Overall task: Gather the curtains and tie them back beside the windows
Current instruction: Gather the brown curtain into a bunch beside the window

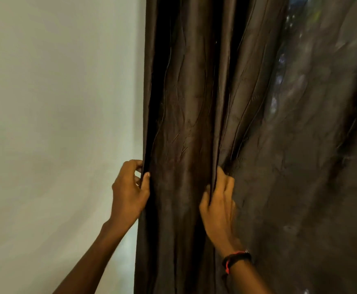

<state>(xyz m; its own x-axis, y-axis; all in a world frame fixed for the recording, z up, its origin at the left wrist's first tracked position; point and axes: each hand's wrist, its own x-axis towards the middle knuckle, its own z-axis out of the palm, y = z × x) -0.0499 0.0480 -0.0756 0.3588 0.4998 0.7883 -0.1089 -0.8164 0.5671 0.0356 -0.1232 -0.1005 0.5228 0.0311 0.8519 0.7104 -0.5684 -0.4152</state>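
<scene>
A dark brown curtain (184, 124) with a faint embossed pattern hangs in deep vertical folds across the middle and right of the view. My left hand (128, 192) pinches the curtain's left edge between thumb and fingers, next to the wall. My right hand (218, 204) grips a fold further right, fingers tucked behind the cloth; a black and red band sits on that wrist. Right of this fold the cloth (311, 166) is blurred and slants down to the left. No tie-back is in view.
A plain pale wall (56, 124) fills the left half of the view. At the top right a narrow gap (292, 22) in the curtain shows daylight and green from a window behind.
</scene>
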